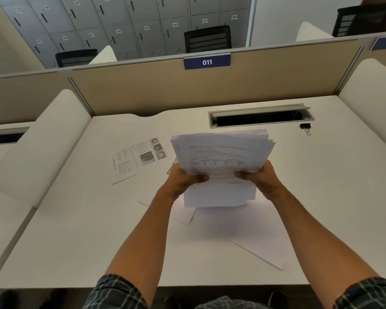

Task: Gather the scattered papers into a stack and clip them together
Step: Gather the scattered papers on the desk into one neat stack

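A thick, uneven stack of papers (223, 157) is lifted above the white desk (80, 230), its edges fanned at the top. My left hand (183, 180) grips its left side and my right hand (262, 178) grips its right side. A printed sheet with pictures (138, 158) lies flat on the desk to the left of the stack. Two blank sheets (250, 235) lie on the desk under my hands. A black binder clip (305, 127) sits at the back right of the desk, apart from both hands.
An open cable slot (260, 118) runs along the back of the desk. A tan partition with an "011" sign (207, 61) stands behind it. White side dividers (40, 139) flank the desk. Chairs and grey lockers stand beyond the partition.
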Demonstrator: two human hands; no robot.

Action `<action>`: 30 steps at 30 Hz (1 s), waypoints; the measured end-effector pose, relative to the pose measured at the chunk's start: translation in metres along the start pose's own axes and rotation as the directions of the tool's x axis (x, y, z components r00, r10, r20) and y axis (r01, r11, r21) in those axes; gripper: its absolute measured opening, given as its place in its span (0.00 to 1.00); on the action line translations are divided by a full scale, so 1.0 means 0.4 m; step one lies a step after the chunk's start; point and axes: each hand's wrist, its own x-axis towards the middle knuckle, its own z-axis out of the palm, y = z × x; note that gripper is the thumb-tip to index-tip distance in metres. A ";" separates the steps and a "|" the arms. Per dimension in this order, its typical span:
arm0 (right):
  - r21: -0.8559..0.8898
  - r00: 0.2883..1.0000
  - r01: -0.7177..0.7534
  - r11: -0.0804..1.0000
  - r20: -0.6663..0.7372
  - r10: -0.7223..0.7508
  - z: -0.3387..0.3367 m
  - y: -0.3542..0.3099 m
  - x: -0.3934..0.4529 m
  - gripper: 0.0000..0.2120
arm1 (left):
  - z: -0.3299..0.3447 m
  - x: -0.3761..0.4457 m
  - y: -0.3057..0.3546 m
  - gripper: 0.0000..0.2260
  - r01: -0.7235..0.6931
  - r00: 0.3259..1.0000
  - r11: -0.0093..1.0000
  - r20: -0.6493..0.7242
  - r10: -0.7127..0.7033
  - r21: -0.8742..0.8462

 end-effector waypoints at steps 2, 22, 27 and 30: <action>0.015 0.999 0.038 0.999 0.021 -0.038 0.002 -0.024 0.003 0.24 | -0.002 0.001 0.016 0.27 -0.027 0.999 0.999 -0.024 0.026 -0.027; 0.000 0.980 -0.087 0.996 -0.178 0.085 -0.015 0.039 -0.017 0.16 | -0.019 -0.002 -0.098 0.18 0.180 0.983 0.976 -0.060 -0.174 0.120; 0.026 0.928 -0.150 0.988 -0.340 0.150 -0.077 0.059 -0.002 0.15 | -0.103 -0.016 -0.187 0.27 0.463 0.853 0.647 -0.503 -0.140 0.605; -0.006 0.911 -0.216 0.976 -0.360 0.200 -0.096 0.084 -0.011 0.19 | -0.137 -0.043 -0.220 0.44 0.656 0.753 0.331 -0.615 -0.233 0.678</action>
